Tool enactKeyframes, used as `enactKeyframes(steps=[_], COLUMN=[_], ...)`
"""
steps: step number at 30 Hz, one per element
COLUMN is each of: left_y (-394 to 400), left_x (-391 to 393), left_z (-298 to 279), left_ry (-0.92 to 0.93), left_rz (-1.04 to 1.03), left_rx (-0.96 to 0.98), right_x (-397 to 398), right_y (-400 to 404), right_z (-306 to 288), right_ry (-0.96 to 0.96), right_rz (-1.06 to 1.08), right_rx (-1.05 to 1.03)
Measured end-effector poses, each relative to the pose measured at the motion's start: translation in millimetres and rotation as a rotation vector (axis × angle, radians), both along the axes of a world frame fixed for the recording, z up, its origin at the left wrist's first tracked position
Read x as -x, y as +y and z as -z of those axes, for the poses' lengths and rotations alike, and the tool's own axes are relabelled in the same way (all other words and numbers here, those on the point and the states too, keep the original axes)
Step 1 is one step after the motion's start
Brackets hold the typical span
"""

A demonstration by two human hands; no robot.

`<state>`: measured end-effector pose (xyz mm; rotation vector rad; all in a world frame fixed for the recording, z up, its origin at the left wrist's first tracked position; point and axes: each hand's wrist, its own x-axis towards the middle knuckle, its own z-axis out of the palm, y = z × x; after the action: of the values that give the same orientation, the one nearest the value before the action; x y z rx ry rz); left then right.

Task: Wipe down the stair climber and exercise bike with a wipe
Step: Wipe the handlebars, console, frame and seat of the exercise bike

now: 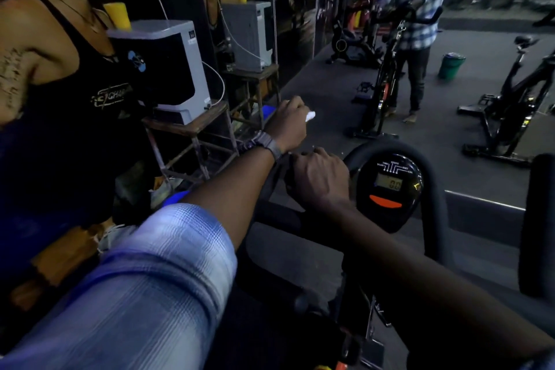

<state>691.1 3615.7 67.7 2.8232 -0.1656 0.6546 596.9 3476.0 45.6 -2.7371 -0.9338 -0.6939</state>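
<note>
Above the handlebar (390, 147), left hand (286, 123) grips wipe (310, 116) pointing right.

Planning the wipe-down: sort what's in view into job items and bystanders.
Job: wipe pinched in left hand; bike handlebar gripped by right hand; bike console.

Bystanders: grey appliance on wooden stool; green bucket; yellow cup.

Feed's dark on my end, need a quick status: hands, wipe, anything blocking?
Left hand raised, fingers pinching white wipe. Right hand gripping bike handlebar beside console. Nothing blocking.
</note>
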Motion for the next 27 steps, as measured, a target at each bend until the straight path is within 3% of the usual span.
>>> enactKeyframes(steps=[5,8,9,14,19,21,27], left_y=[5.8,0.4,-3.3,-4.9,3.1,6.9,22.3], left_x=[-4.9,-2.1,-3.1,-13.1,-6.6,0.6,16.0], left_z=[1.0,-9.5,-14.3,-28.8,-16.6,-11.9,5.1], left_ry=[-0.093,-0.003,0.014,0.176,0.348,0.44,0.6], left_rz=[0.207,0.155,0.095,-0.236,-0.089,-0.04,0.026], left_rx=[-0.588,-0.657,-0.573,0.22,1.053,1.25,1.54], right_x=[2.4,4.5,4.4,3.9,4.5,4.4,6.2], right_y=[-0.7,-1.6,-2.1,-1.4,-0.7,-0.3,-0.4], right_z=[-3.2,-5.8,-6.2,-5.5,-7.5,-7.5,-8.0], right_ry=[-0.002,0.011,0.017,0.005,0.033,0.025,0.002], right_rz=[0.023,0.024,0.022,0.012,0.018,0.02,0.025], right_rx=[0.027,0.007,0.001,0.019,0.021,0.028,0.036])
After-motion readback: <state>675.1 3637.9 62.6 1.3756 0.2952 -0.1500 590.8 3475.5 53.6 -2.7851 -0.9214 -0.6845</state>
